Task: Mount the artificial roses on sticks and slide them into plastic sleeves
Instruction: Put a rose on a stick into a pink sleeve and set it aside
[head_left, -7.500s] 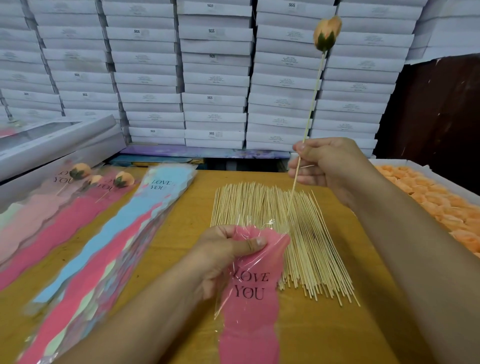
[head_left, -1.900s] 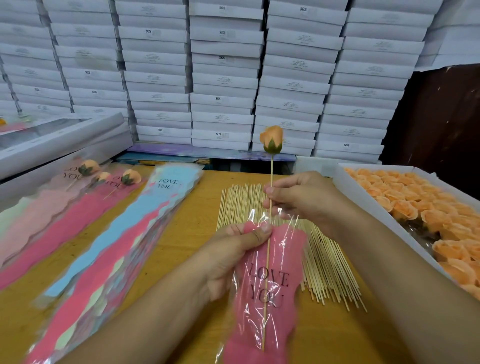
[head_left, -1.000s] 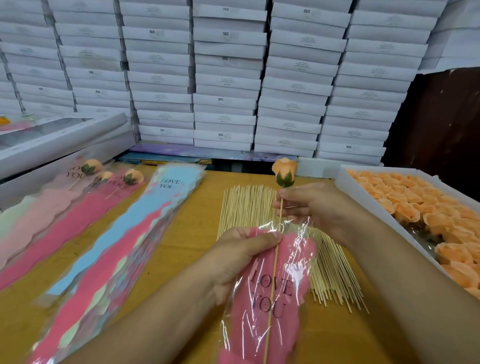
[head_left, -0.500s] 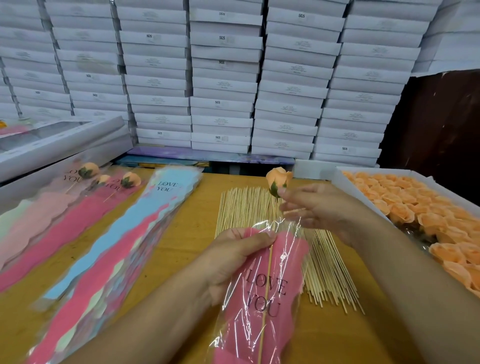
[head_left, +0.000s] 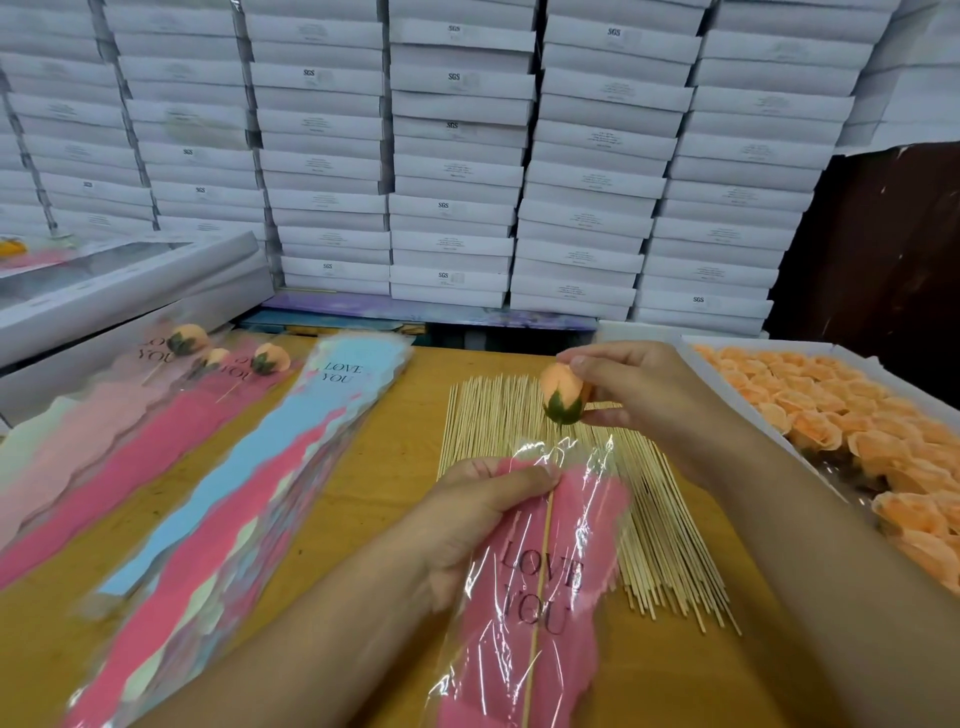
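From the head view, the left hand (head_left: 483, 525) pinches the mouth of a pink plastic sleeve (head_left: 540, 597) printed "LOVE YOU", thumb on top of the film. Inside the sleeve runs a thin stick (head_left: 537, 597), most of its length already within the plastic. The right hand (head_left: 639, 395) pinches the peach rose (head_left: 561, 397) at the stick's top, just above the sleeve's opening.

Under both hands a spread of bare sticks (head_left: 660, 551) lies on the yellow desk (head_left: 374, 467). At the right, an open white box (head_left: 691, 353) is filled with loose peach rose heads (head_left: 852, 415). To the left lies a stack of empty sleeves (head_left: 249, 483) in pink and blue. Further left, three finished roses in sleeves (head_left: 228, 358) rest on the desk. Behind, white flat cartons (head_left: 457, 171) are stacked in tall columns.
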